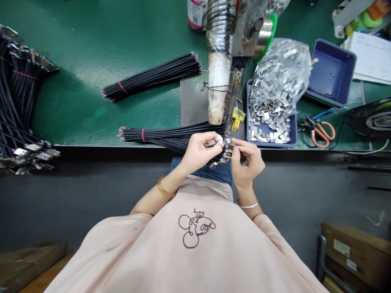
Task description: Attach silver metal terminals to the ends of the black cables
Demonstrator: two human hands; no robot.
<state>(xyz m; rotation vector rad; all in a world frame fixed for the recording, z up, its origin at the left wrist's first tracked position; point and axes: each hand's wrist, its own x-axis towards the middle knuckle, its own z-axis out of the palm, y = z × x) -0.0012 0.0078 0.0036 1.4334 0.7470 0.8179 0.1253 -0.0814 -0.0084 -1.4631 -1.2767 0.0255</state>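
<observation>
At the front edge of the bench, my left hand [200, 152] pinches what looks like a black cable at its end, mostly hidden by the fingers. A white cover wraps one of its fingertips. My right hand [247, 162] is closed close beside it, thumb and forefinger on a small silver metal connector shell [228, 141] between the two hands. Under the left hand runs a bundle of black cables [171, 133], tied with a red band. Several cable ends with metal connectors [222, 161] jut past the bench edge below the fingertips.
A soldering fixture with a wrapped white nozzle [217, 89] hangs just above the hands. To the right are a blue tray [293, 140] of metal shells, another blue tray [332, 69] and orange-handled pliers [320, 134]. More cable bundles lie behind [152, 77] and far left [18, 93].
</observation>
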